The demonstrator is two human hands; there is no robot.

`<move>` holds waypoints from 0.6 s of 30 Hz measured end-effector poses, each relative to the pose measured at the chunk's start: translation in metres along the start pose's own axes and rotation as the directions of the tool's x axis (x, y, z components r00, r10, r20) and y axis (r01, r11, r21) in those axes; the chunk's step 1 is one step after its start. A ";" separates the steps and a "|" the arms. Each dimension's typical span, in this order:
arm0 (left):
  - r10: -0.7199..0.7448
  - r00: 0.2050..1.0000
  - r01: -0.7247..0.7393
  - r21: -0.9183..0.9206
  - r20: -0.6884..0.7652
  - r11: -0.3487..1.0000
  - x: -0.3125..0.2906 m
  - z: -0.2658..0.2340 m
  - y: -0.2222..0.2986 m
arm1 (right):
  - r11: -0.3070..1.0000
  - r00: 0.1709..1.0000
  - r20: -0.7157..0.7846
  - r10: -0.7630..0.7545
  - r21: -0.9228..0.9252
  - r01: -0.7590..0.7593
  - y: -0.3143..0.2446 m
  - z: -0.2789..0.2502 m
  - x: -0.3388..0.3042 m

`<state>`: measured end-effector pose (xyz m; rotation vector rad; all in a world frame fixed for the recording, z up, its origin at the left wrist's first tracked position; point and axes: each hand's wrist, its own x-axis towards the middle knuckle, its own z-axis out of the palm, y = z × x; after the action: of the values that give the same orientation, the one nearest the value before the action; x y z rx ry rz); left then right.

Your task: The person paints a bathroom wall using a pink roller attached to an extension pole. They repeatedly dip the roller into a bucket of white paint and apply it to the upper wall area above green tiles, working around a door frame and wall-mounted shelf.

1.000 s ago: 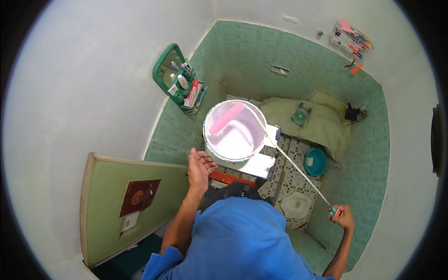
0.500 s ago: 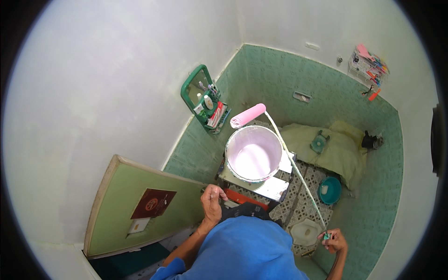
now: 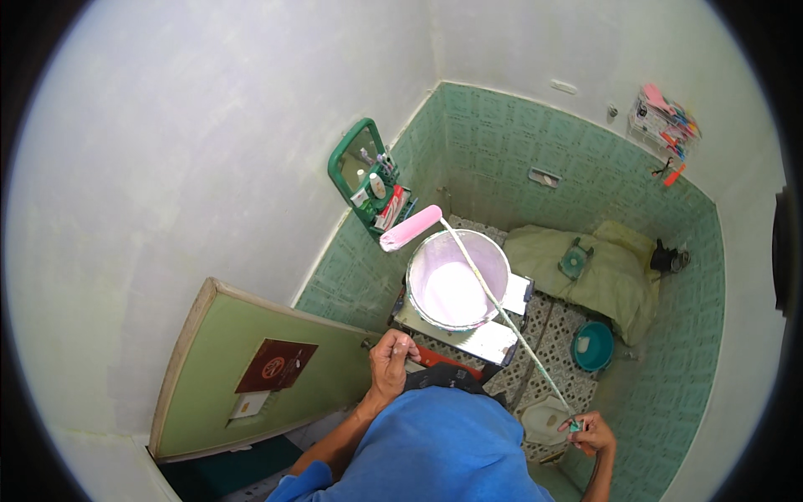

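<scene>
My right hand [image 3: 592, 433] is closed round the green grip of a paint roller [image 3: 519, 335]. The roller's long, pale, paint-splashed rod runs up and left across the bucket's mouth. Its pink sleeve [image 3: 411, 228] hangs beyond the bucket's far left rim, below the green mirror. White or pale lilac paint [image 3: 456, 293] lies in the round bucket [image 3: 417, 303], which stands on a paint-spattered stand [image 3: 487, 343]. My left hand [image 3: 389, 360] is held with curled fingers near the door's edge, left of the stand; whatever it may grip is hidden.
A green door [image 3: 192, 376] stands at the left. On the left wall hangs a green mirror shelf [image 3: 355, 163] with toiletries. A wire basket [image 3: 657, 125] hangs at the right. Below are a covered heap [image 3: 535, 251], a teal basin [image 3: 592, 356] and a squat toilet [image 3: 544, 418].
The roller's pink sleeve has moved left and slightly nearer, so its rod now crosses over the bucket. My right hand has shifted slightly left; my left hand has stayed nearly in place.
</scene>
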<state>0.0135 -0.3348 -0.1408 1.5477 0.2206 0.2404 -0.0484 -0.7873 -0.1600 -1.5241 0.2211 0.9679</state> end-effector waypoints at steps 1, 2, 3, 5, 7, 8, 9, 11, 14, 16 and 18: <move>0.004 1.000 -0.004 -0.006 0.003 1.000 0.000 0.001 0.000 | 1.000 0.999 -0.032 -0.015 -0.017 0.014 0.000 0.000 0.001; 0.008 1.000 -0.008 -0.012 0.007 1.000 0.000 0.002 0.000 | 0.999 0.997 -0.065 -0.030 -0.033 0.028 0.002 0.001 0.003; 0.011 1.000 -0.011 -0.019 0.013 1.000 0.000 0.003 0.000 | 0.998 0.994 -0.099 -0.045 -0.049 0.041 0.004 0.001 0.004; 0.019 0.999 -0.019 -0.002 0.025 1.000 0.001 0.004 0.002 | 0.990 0.985 -0.145 -0.092 -0.121 0.074 0.004 0.004 0.006; 0.024 0.999 -0.024 -0.003 0.034 1.000 0.002 0.005 0.001 | 0.977 0.975 -0.178 -0.131 -0.188 0.097 0.009 0.002 0.004; 0.027 0.999 -0.027 -0.009 0.037 1.000 0.003 0.005 0.000 | 0.970 0.971 -0.188 -0.149 -0.216 0.107 0.015 -0.001 0.003; 0.025 0.999 -0.025 -0.012 0.041 1.000 0.002 0.005 -0.002 | 0.964 0.967 -0.194 -0.163 -0.242 0.114 0.018 -0.001 0.000; 0.019 0.999 -0.019 0.001 0.043 1.000 0.004 0.002 -0.007 | 0.959 0.925 -0.297 -0.238 -0.222 0.175 0.022 -0.001 -0.010; -0.017 1.000 0.018 -0.034 0.024 0.999 0.005 0.004 -0.007 | 0.928 0.828 -0.458 -0.323 -0.324 0.183 0.018 0.000 -0.031; -0.022 1.000 0.023 -0.043 0.013 0.999 0.007 0.004 -0.007 | 0.888 0.743 -0.546 -0.388 -0.437 0.143 0.021 -0.001 -0.042; -0.066 0.998 0.065 -0.039 -0.013 0.997 0.008 0.001 -0.014 | 0.829 0.648 -0.601 -0.467 -0.552 0.086 0.031 -0.004 -0.048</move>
<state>0.0215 -0.3340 -0.1552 1.4979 0.2756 0.2030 -0.0971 -0.8165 -0.1510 -2.2906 0.2897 0.0920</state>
